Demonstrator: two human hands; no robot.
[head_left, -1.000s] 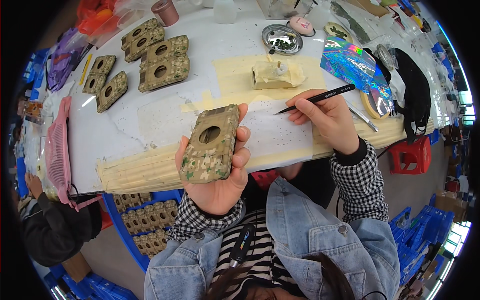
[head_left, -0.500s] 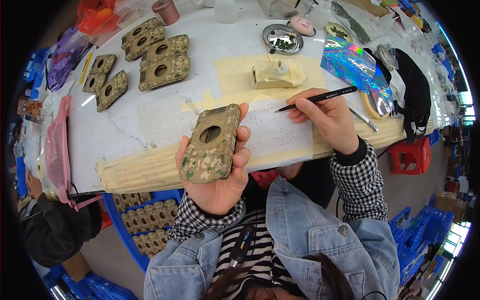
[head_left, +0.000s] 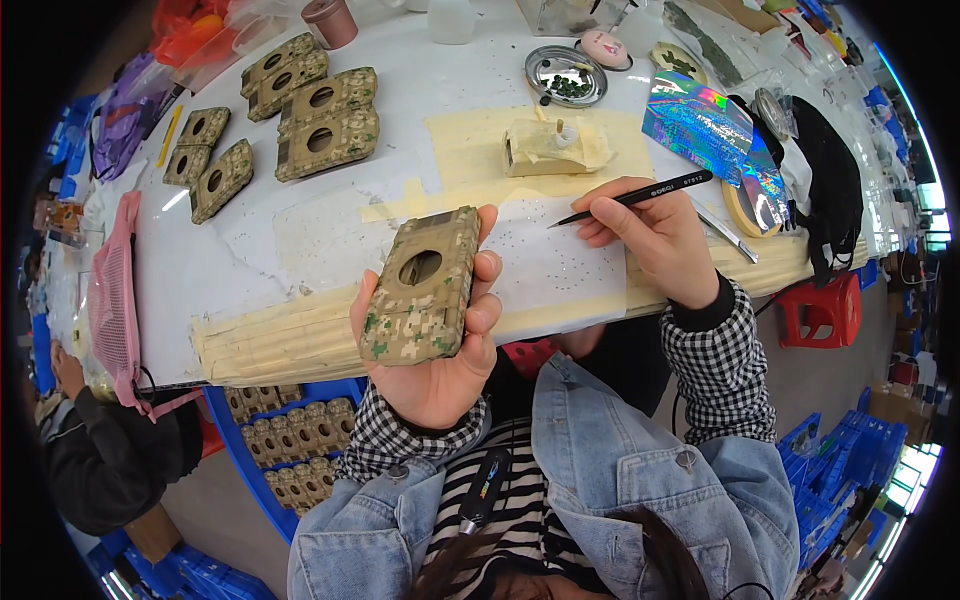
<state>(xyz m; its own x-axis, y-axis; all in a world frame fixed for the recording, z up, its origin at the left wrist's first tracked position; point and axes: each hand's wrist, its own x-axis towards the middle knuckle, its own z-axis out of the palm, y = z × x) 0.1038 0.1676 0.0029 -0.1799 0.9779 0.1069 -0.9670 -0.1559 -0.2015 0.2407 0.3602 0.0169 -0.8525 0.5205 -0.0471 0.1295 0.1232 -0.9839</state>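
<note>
A camouflage shell [head_left: 420, 288] with a round hole is held up over the table [head_left: 200, 250] edge by the left hand [head_left: 435, 340], thumb on its right side, fingers wrapped behind. A black tool [head_left: 635, 197] is pinched in the right hand [head_left: 650, 240], its tip over the white sheet [head_left: 560, 265].

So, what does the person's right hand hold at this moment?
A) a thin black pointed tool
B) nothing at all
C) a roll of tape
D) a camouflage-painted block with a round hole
A: the right hand grips a thin black pointed tool over the white table, while the camouflage-painted block sits in the left hand.
</note>
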